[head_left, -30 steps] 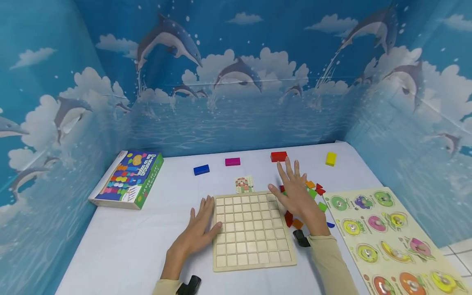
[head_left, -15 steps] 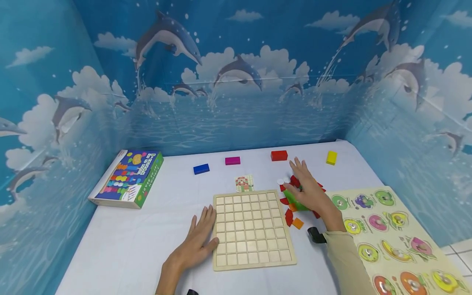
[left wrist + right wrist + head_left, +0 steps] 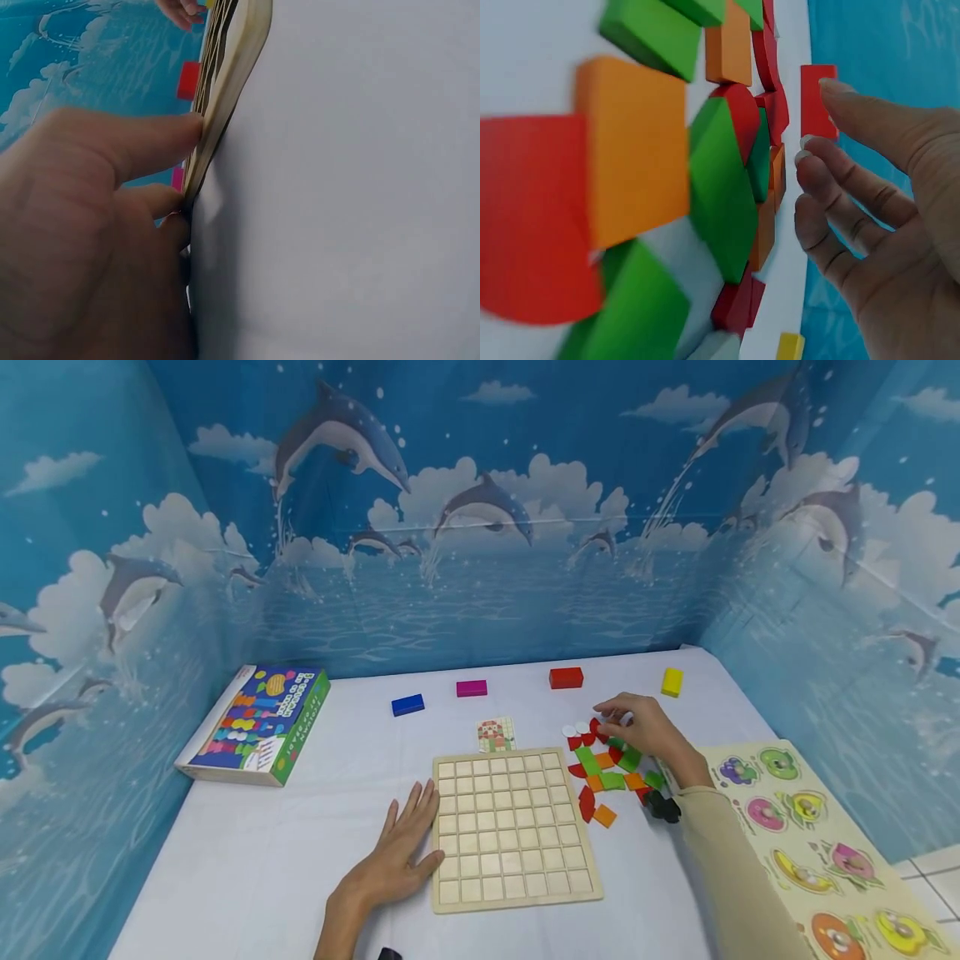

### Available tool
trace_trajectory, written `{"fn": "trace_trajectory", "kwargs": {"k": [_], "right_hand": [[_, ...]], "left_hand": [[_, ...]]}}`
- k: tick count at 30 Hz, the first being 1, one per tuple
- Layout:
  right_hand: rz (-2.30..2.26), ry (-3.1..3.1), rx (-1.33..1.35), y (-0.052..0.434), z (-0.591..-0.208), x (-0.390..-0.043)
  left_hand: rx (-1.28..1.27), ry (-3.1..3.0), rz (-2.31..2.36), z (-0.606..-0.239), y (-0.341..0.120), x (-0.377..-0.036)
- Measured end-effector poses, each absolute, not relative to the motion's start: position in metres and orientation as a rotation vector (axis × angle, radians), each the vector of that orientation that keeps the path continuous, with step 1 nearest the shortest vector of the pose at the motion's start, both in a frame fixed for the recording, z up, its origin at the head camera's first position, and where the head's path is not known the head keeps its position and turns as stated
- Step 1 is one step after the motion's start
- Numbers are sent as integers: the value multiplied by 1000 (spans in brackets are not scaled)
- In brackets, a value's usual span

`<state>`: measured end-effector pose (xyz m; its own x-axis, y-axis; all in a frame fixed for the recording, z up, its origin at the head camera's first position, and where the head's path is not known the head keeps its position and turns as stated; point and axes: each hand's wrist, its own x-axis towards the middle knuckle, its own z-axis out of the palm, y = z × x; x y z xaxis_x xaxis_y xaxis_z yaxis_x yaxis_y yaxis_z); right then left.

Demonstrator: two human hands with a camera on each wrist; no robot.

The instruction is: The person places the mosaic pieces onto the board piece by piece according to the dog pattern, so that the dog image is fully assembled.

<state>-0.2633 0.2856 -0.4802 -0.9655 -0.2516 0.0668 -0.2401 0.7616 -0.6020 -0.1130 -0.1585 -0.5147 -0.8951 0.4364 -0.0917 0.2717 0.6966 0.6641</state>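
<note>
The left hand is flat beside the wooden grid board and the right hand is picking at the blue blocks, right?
Not quite. The right hand is at red, green and orange pieces, not blue ones; the head view shows it. The left hand does lie flat beside the grid board.

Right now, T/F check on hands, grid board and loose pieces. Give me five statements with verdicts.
1. The left hand lies flat against the grid board's left edge. True.
2. The grid board is full of colored pieces. False: every cell shows bare wood.
3. The right hand is over the pile of pieces, right of the board. True.
4. The red block sits on the grid board. False: it lies on the table behind it, in a row with the blue, magenta and yellow blocks.
5. The box lies right of the board. False: it lies to the left.
</note>
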Motion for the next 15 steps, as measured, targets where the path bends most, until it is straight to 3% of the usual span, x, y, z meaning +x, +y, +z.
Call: {"fn": "trace_trajectory", "kwargs": {"k": [15], "right_hand": [[-974,2801,-388,286,-488,-293]], "left_hand": [[577,2643,1002,-515,-162,-116]]}}
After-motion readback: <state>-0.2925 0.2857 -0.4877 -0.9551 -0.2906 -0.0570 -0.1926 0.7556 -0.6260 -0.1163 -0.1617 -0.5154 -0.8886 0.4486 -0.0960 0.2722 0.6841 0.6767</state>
